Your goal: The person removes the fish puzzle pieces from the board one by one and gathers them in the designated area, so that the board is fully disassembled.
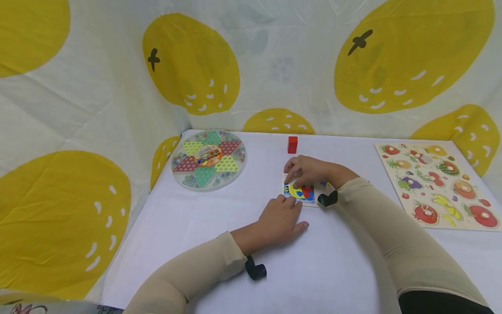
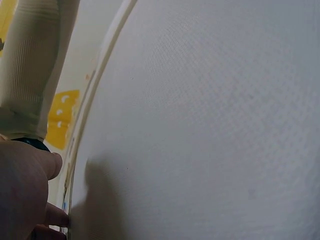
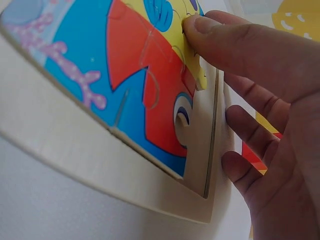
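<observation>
A small wooden jigsaw puzzle with a red, yellow and blue fish picture [image 1: 307, 193] lies on the white table; its pale frame [image 3: 125, 177] fills the right wrist view. My right hand [image 1: 311, 170] reaches over its far side. The thumb and index finger pinch a yellow puzzle piece [image 3: 190, 50] at the picture's edge, while the other fingers hang loosely outside the frame. A bare strip of the tray shows beside the pieces. My left hand [image 1: 280, 220] rests palm down, its straight fingertips at the puzzle's near left edge; the left wrist view shows only part of it.
A red block [image 1: 292, 145] stands behind the puzzle. At the back left lies a round Chinese checkers board [image 1: 209, 161] with marbles. A wooden fruit puzzle board [image 1: 439, 187] lies on the right. A colourful scrap [image 1: 325, 184] shows under the right wrist.
</observation>
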Demonstrator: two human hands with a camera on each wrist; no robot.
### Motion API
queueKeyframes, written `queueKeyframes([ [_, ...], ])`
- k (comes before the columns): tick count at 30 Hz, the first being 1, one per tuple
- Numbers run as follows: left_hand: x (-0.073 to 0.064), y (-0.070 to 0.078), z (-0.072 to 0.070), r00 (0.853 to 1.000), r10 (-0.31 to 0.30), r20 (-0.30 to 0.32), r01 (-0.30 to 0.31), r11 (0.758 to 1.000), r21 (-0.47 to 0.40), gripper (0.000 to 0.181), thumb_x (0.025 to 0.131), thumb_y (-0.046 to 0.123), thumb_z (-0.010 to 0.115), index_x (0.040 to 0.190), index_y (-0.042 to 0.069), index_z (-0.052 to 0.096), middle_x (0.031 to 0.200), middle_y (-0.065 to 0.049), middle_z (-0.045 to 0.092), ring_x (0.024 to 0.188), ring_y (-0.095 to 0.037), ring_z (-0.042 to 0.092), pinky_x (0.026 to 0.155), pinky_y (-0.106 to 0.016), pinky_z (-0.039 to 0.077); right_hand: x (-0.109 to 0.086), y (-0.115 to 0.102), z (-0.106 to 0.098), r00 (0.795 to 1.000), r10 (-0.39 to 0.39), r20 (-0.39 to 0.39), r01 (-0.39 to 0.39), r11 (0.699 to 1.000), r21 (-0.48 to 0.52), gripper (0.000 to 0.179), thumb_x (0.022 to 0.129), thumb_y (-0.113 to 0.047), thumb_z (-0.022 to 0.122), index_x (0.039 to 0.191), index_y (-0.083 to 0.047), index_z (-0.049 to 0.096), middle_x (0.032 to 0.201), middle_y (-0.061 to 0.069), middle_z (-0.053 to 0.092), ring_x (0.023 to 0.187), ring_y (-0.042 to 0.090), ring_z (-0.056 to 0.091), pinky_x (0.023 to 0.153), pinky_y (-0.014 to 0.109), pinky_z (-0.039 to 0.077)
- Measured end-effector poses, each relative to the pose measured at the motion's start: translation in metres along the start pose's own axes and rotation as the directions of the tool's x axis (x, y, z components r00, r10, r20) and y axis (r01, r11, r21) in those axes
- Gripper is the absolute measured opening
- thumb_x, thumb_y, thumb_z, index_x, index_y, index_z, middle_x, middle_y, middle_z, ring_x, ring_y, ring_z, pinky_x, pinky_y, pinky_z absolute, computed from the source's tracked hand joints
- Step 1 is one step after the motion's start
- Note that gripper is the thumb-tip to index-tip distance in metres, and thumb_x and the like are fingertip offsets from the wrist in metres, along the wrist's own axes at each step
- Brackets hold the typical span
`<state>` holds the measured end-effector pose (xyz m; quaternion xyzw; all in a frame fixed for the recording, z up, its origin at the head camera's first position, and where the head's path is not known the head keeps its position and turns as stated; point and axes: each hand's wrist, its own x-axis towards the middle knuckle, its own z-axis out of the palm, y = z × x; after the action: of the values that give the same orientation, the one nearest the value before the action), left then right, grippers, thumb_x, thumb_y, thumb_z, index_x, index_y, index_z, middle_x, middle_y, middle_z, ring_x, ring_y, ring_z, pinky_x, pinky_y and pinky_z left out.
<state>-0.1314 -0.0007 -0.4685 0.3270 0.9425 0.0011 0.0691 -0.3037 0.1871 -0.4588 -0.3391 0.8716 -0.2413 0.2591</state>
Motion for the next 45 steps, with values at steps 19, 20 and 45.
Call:
queueKeyframes([
  [19, 0.001, -0.002, -0.003, 1.000, 0.019, 0.006, -0.020, 1.000, 0.013, 0.071, 0.107, 0.066, 0.048, 0.156, 0.016, 0.056, 0.144, -0.002, 0.059, 0.129, -0.020, 0.051, 0.106, -0.034, 0.046, 0.001, 0.002, 0.002, 1.000, 0.009, 0.014, -0.009, 0.999, 0.037, 0.024, 0.092, -0.013, 0.085, 0.106, -0.033, 0.083, 0.142, -0.001, 0.056, 0.143, 0.032, 0.037, 0.116, 0.056, 0.038],
  [20, 0.001, -0.002, -0.003, 1.000, 0.020, 0.007, -0.020, 1.000, 0.012, 0.071, 0.107, 0.066, 0.048, 0.156, 0.016, 0.056, 0.144, -0.002, 0.059, 0.128, -0.020, 0.051, 0.106, -0.034, 0.046, 0.001, 0.002, 0.002, 1.000, 0.013, 0.016, -0.014, 0.999, 0.041, 0.025, 0.092, -0.012, 0.085, 0.106, -0.033, 0.083, 0.142, -0.001, 0.056, 0.143, 0.032, 0.036, 0.116, 0.056, 0.038],
  [45, 0.014, -0.001, 0.007, 0.998, -0.065, -0.019, 0.066, 0.997, 0.047, 0.082, 0.100, 0.076, 0.049, 0.159, 0.019, 0.050, 0.141, 0.000, 0.054, 0.122, -0.019, 0.045, 0.098, -0.039, 0.045, 0.004, 0.004, 0.002, 0.998, 0.036, 0.049, -0.039, 0.998, 0.058, 0.027, 0.095, -0.011, 0.082, 0.107, -0.034, 0.080, 0.147, -0.001, 0.054, 0.147, 0.032, 0.034, 0.120, 0.064, 0.031],
])
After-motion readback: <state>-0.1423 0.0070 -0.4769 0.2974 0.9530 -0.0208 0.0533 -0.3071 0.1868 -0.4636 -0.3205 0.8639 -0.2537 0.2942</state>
